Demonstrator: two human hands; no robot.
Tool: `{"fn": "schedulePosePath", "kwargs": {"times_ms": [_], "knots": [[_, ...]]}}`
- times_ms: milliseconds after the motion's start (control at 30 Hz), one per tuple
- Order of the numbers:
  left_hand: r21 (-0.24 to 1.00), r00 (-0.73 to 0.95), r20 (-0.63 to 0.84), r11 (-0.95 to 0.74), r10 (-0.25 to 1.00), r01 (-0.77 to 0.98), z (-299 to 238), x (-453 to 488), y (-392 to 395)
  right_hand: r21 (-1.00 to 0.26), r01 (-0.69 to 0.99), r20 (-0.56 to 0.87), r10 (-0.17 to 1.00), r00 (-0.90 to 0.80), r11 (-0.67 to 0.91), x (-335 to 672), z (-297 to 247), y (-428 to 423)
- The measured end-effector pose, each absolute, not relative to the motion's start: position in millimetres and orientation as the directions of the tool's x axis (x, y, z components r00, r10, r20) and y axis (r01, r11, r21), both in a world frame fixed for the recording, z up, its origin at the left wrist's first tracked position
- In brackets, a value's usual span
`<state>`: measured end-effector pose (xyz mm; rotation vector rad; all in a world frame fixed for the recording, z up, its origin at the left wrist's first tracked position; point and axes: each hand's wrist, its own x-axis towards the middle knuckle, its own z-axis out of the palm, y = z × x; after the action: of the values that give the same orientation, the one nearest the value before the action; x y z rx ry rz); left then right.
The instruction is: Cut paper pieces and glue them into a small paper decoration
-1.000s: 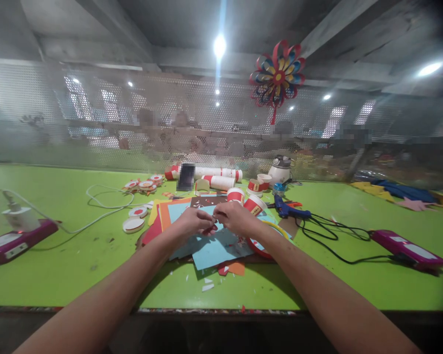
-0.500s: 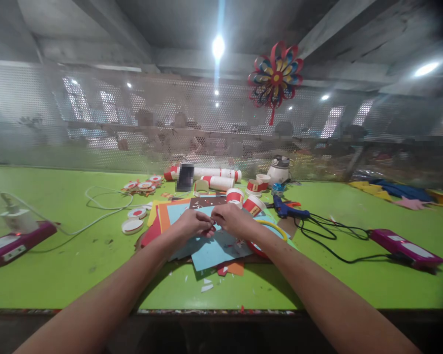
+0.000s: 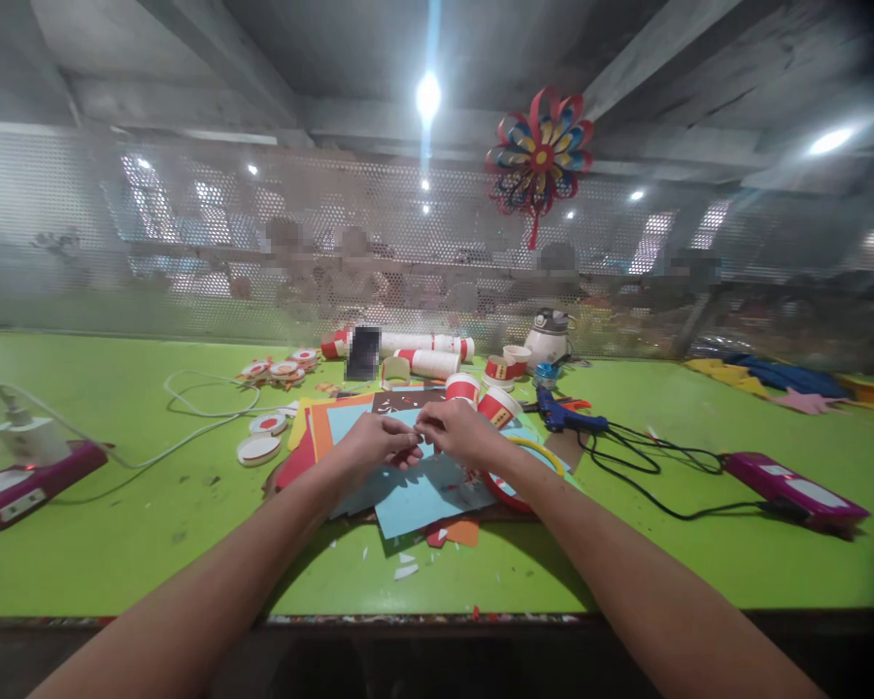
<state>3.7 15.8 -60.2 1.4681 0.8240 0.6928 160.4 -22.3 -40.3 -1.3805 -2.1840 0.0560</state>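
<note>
Over a light blue paper sheet [image 3: 429,495], my left hand [image 3: 383,442] and my right hand [image 3: 452,429] meet with fingertips nearly touching. Both are closed in a pinch; whatever sits between the fingers is too small or hidden to name. Beneath the blue sheet lie orange paper [image 3: 322,427] and red paper [image 3: 297,464]. Red and white paper cups [image 3: 498,406] stand or lean just beyond my right hand. Partly under my right forearm are a yellow ring [image 3: 550,454] and a red ring [image 3: 496,493], perhaps tape rolls.
A blue glue gun [image 3: 564,416] lies to the right, its black cord near a purple power strip [image 3: 793,490]. Another purple strip [image 3: 36,485] is at left. Cup bottoms [image 3: 259,448], a stack of cups [image 3: 429,363], a phone-like dark slab [image 3: 364,353] and a kettle-shaped bottle [image 3: 548,340] stand around the papers.
The view has shifted very slightly. Both hands keep nearly the same pinched pose over the blue paper, and the things on the table stay put.
</note>
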Motion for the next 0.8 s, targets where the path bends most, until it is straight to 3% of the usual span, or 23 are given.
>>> {"fn": "schedulePosePath", "kwargs": {"times_ms": [333,800], "knots": [[0.994,0.604,-0.051,-0.019,0.795,0.108,-58,3,13,-0.506,0.736,0.317,0.891,-0.326,0.45,179,-40,-16],[0.996,0.595,-0.011,-0.041,0.804,0.074,-58,4,14,-0.657,0.644,0.31,0.919,-0.242,0.391,173,-39,-16]]}}
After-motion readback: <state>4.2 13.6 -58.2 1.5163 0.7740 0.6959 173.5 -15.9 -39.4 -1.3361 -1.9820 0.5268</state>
